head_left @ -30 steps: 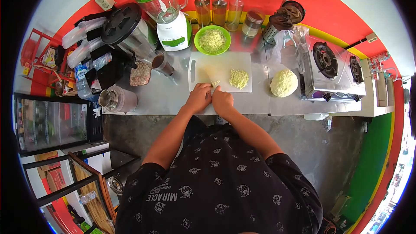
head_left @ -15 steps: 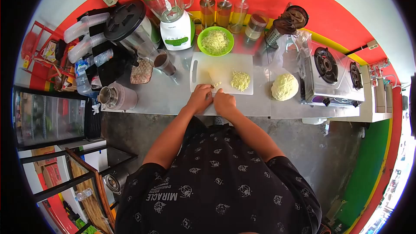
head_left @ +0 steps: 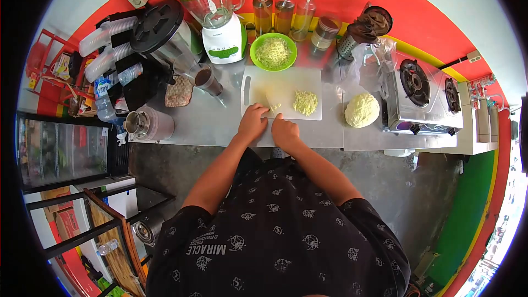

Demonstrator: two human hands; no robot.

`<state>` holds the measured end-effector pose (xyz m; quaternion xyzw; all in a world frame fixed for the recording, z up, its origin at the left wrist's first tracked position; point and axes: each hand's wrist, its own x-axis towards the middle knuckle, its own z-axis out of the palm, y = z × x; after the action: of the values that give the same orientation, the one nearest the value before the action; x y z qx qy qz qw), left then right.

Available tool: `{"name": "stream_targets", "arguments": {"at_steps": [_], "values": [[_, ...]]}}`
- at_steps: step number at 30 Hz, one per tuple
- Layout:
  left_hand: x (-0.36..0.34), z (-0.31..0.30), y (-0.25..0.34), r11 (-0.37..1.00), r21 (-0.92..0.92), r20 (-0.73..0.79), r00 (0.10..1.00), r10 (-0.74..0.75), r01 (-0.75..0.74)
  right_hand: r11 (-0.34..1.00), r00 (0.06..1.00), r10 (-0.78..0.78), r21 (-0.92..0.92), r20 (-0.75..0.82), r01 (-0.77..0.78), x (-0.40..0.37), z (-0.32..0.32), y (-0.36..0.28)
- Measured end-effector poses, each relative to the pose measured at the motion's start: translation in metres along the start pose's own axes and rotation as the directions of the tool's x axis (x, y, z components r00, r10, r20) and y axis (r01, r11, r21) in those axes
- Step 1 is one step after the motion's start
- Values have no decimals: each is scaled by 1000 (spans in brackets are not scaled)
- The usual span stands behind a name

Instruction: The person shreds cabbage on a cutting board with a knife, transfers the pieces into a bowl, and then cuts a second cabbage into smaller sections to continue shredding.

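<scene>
A white cutting board (head_left: pixel 254 91) lies on the steel counter. My left hand (head_left: pixel 253 123) is at its near edge, fingers bent together; anything beneath them is hidden. Beside it my right hand (head_left: pixel 285 131) is closed around a knife, whose handle is covered by my fingers and whose blade (head_left: pixel 269 97) shows only faintly against the board. A few pale cabbage shreds (head_left: pixel 276 108) lie just past my fingertips. To their right sits a small heap of shredded cabbage (head_left: pixel 306 103). Behind the board stands a green bowl (head_left: pixel 254 58) with more shredded cabbage.
A cabbage head (head_left: pixel 362 110) rests right of the board, near a plastic bag (head_left: pixel 360 69) and a gas stove (head_left: pixel 423 99). At the back are a blender (head_left: pixel 223 41) and pump bottles (head_left: pixel 284 15). Leftward stand a dark-filled cup (head_left: pixel 208 80) and a metal-topped jar (head_left: pixel 154 122).
My left hand has shifted slightly left and up, opening a small gap from my right hand. The right hand stays almost in place. The cabbage heap looks the same.
</scene>
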<state>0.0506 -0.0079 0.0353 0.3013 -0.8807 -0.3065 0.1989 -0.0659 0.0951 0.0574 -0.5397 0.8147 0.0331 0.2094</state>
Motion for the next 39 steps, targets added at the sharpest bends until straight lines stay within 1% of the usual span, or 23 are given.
{"name": "stream_targets", "arguments": {"at_steps": [2, 4, 5, 7, 8, 10, 11, 13, 16, 20, 22, 26, 27, 28, 29, 30, 31, 32, 34, 35, 36, 38, 39], "values": [[-2, 2, 5, 1000, 16, 5, 1000, 0, 0, 999, 1000, 13, 30, 27, -14, 0, -3, -2], [-2, -1, 15, 995, 83, 45, 997, -61, 57, 999, 1000, 11, 41, 9, -11, 0, -1, -3], [-3, -2, 17, 995, 83, 46, 997, -64, 60, 999, 1000, 9, 41, 11, -9, 1, -1, -4], [-3, -2, 18, 986, 166, 82, 996, -35, 21, 994, 998, 68, 81, 17, -69, 7, -4, -6], [-4, -4, 18, 986, 168, 81, 996, -35, 21, 994, 998, 67, 81, 16, -68, 9, -6, -6], [-5, -5, 16, 995, 85, 60, 997, -56, 51, 995, 999, 51, 92, -11, -50, 14, -12, -5], [-6, -5, 16, 995, 87, 58, 997, -53, 48, 994, 999, 51, 93, -15, -49, 17, -15, -3], [-9, -5, 13, 998, 58, 41, 999, -14, 12, 986, 996, 83, 143, 22, -85, 20, -19, 0], [-12, -3, 14, 999, 28, 25, 999, -25, 24, 989, 996, 68, 131, 51, -74, 10, -24, 0], [-10, -8, 19, 997, 58, 54, 998, -45, 42, 994, 997, 54, 89, 47, -58, 4, -13, -4], [-10, -7, 18, 995, 84, 57, 997, -54, 49, 985, 994, 96, 135, 59, -104, 3, -11, -7], [-9, -6, 15, 996, 58, 59, 996, -64, 61, 975, 991, 124, 182, 40, -129, 13, -9, -6], [-11, -3, 12, 999, 33, 11, 999, -38, 38, 976, 995, 98, 193, 31, -102, 14, -9, -2], [-12, -1, 8, 999, 36, 11, 999, -30, 30, 976, 997, 70, 206, 19, -72, 17, -10, 0], [-14, 0, 5, 999, 17, -18, 999, -49, 49, 975, 997, 72, 210, 11, -73, 18, -11, 3], [-14, -1, 3, 998, 1, -44, 997, -67, 67, 967, 995, 98, 236, 17, -99, 18, -10, 5], [-15, -2, 0, 999, 24, -105, 994, -27, 30, 956, 992, 126, 265, 28, -129, 18, -8, 5], [-19, -4, -4, 999, 30, -89, 996, -18, 20, 950, 990, 137, 281, 29, -140, 18, -4, 4], [-25, -7, -8, 991, -42, -103, 986, -130, 126, 956, 994, 109, 273, 0, -105, 14, -1, 4], [-27, -6, -12, 997, -29, -136, 987, -81, 78, 952, 993, 122, 283, -1, -116, 13, 0, 3], [-28, -7, -12, 997, -28, -126, 989, -71, 68, 948, 995, 97, 303, 10, -95, 12, 0, 0], [-29, -8, -12, 988, -44, -89, 984, -153, 150, 941, 996, 82, 329, 21, -85, 11, 0, 1], [-28, -8, -13, 987, -63, -92, 983, -156, 151, 950, 996, 90, 303, -20, -79, 12, 2, 3]]}}
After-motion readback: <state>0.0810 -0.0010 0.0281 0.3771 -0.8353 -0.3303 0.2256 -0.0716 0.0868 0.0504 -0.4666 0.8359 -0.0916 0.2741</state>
